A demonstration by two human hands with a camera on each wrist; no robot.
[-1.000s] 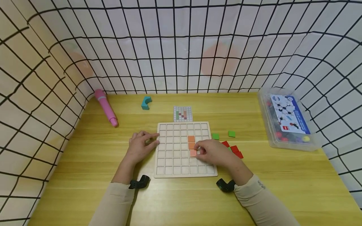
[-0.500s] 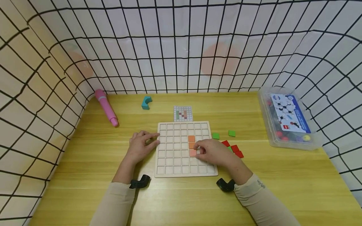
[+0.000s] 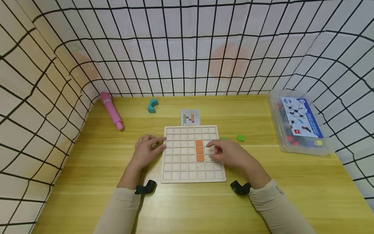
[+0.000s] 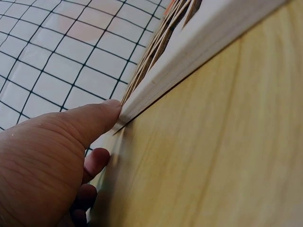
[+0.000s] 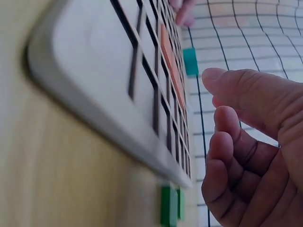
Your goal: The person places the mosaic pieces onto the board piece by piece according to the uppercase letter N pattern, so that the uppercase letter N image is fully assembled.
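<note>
The pale wooden grid board [image 3: 175, 159] lies flat in the middle of the table. Three orange tiles [image 3: 199, 150] fill neighbouring cells of one column, right of its centre. My left hand [image 3: 146, 151] is at the board's left edge; in the left wrist view the thumb [image 4: 104, 111] touches the board's side. Over the board's right side is my right hand [image 3: 230, 154], its thumb and forefinger apart with nothing between them and the other fingers curled. Green tiles [image 5: 169, 206] lie beyond the board's right edge. The red tiles are hidden behind my right hand in the head view.
A small card with a coloured grid pattern [image 3: 190, 117] lies behind the board. Farther back are a teal curved block [image 3: 152, 106] and a pink microphone-shaped thing [image 3: 112, 111]. A clear plastic box [image 3: 301, 123] stands at the right. Black wire mesh [image 3: 190, 70] encloses the table.
My right hand has let go of the lowest orange tile and moved right, its thumb and forefinger parting; it now covers the red tiles. The left hand stays at the board's edge.
</note>
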